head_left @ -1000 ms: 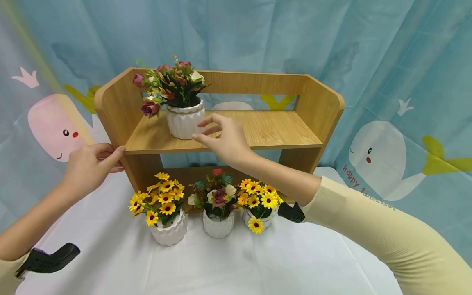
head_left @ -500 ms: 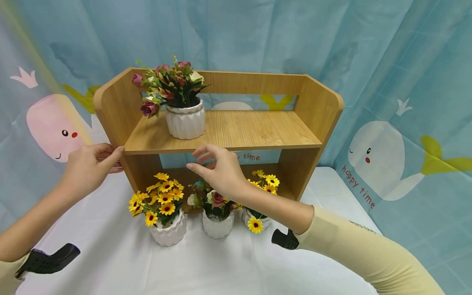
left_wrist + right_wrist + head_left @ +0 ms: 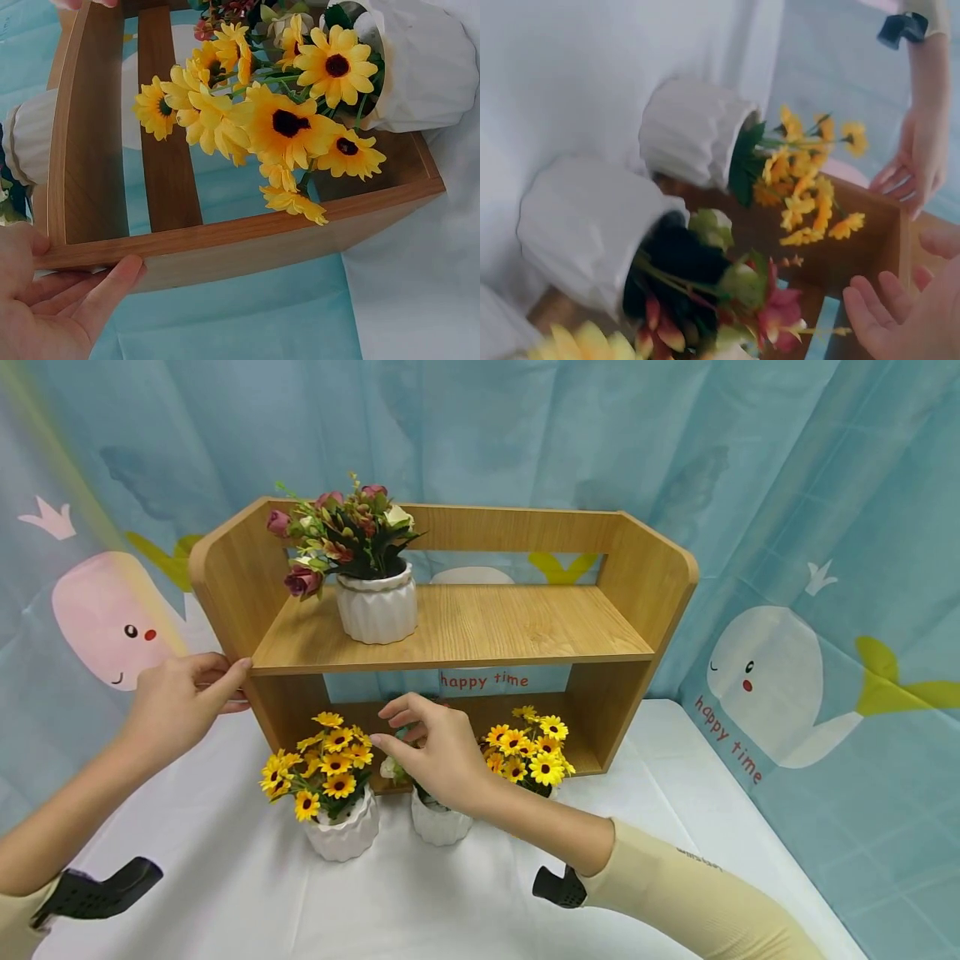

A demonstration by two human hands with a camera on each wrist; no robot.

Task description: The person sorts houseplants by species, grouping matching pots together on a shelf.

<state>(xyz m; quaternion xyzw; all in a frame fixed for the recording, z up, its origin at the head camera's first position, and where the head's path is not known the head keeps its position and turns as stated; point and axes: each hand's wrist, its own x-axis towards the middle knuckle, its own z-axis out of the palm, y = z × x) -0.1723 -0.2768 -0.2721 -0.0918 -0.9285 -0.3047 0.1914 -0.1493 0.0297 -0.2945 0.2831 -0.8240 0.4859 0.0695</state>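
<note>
My left hand (image 3: pixel 183 693) grips the left side panel of a two-tier wooden shelf (image 3: pixel 525 622), around the height of the upper board. In the left wrist view its thumb and fingers lie on either side of the panel's edge. My right hand (image 3: pixel 442 756), fingers loosely bent and holding nothing, hovers in front of the lower tier. It overlaps the middle pot of mixed flowers (image 3: pixel 437 822) and hides most of the blooms. On the upper board, toward the left, stands a white pot (image 3: pixel 377 608) of purple and cream roses.
On the white tablecloth (image 3: pixel 390 910), before the shelf, a pot of yellow sunflowers (image 3: pixel 345 833) stands left of the middle pot. Another bunch of sunflowers (image 3: pixel 546 768) is at the right, its pot mostly behind my right forearm. A blue curtain (image 3: pixel 495 435) hangs behind the shelf.
My right hand has moved down from beside the rose pot on the upper board to in front of the lower tier. The left hand has stayed on the side panel.
</note>
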